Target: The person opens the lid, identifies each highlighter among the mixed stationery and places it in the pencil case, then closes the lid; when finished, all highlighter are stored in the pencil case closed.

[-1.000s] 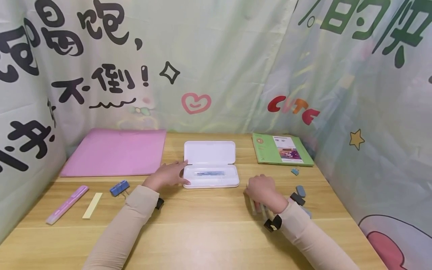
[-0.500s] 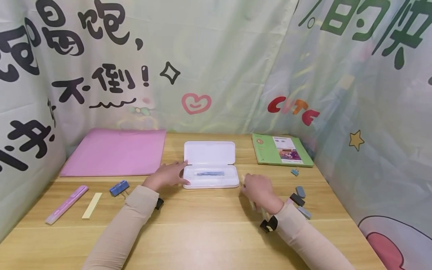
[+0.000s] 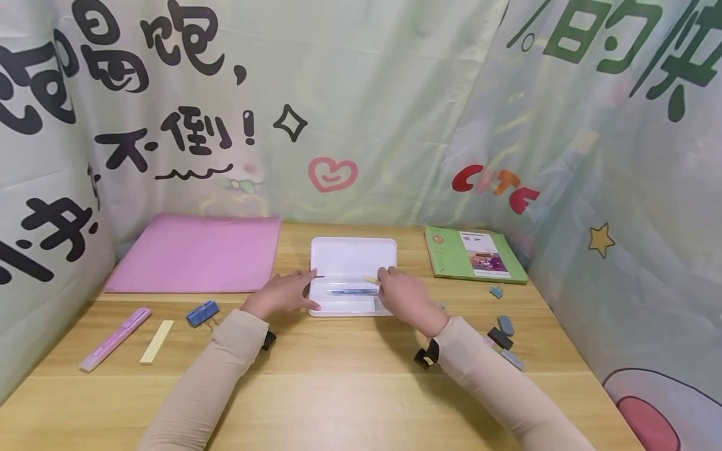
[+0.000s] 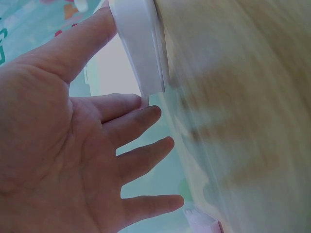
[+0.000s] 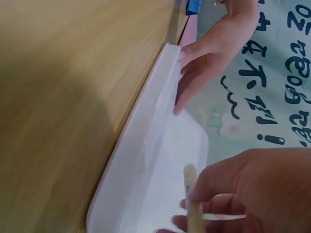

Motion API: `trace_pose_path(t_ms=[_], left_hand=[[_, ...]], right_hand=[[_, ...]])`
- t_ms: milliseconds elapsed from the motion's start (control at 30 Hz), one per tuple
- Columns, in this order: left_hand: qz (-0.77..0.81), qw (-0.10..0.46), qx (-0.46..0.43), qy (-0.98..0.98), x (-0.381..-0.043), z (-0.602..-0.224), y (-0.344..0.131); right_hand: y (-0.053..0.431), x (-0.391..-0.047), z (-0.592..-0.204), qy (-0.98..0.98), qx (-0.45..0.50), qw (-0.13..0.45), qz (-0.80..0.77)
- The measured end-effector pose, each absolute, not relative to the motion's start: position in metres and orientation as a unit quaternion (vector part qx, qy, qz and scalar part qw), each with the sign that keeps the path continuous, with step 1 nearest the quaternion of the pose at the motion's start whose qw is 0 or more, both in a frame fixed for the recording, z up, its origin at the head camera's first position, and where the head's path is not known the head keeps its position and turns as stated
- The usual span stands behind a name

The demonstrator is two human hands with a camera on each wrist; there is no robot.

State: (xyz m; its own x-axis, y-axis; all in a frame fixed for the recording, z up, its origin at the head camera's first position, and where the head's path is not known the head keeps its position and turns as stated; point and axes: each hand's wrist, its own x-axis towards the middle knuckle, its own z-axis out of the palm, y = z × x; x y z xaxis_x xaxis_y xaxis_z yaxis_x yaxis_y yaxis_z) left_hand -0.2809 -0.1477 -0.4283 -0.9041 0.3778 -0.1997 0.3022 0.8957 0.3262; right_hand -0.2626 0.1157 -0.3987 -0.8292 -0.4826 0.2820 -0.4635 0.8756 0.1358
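An open white pencil case (image 3: 353, 255) lies mid-table with its lid tipped back and a slim blue pen (image 3: 354, 292) inside. My left hand (image 3: 282, 294) holds its left end, thumb at the front corner and index finger near the hinge; the other fingers (image 4: 146, 158) spread out straight. Over the right part of the case, my right hand (image 3: 410, 299) pinches a pale yellow pen-like stick (image 5: 189, 177) with a rounded end. That hand covers the case's right side in the head view.
Left lie a pink pen-shaped box (image 3: 115, 339), a pale yellow strip (image 3: 156, 342), a blue binder clip (image 3: 202, 313) and a pink folder (image 3: 194, 254). Right are a green booklet (image 3: 445, 254), a small teal clip (image 3: 496, 292) and several erasers (image 3: 505, 325).
My right hand has moved left and away from me, from the pale sticks on the table to over the case, carrying a pale yellow stick. The left hand stays on the case.
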Motion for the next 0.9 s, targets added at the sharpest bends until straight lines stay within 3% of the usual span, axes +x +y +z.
trace_pose_path(t_ms=[500,900], left_hand=[[0.14,0.135,0.175,0.965,-0.28,-0.423,-0.144],[0.143,0.137,0.169,0.966,-0.281,-0.426,-0.145]], right_hand=[[0.086,-0.297,-0.422,-0.943,0.314,0.083,-0.073],[0.083,-0.298,-0.43,-0.93,0.353,0.078,-0.061]])
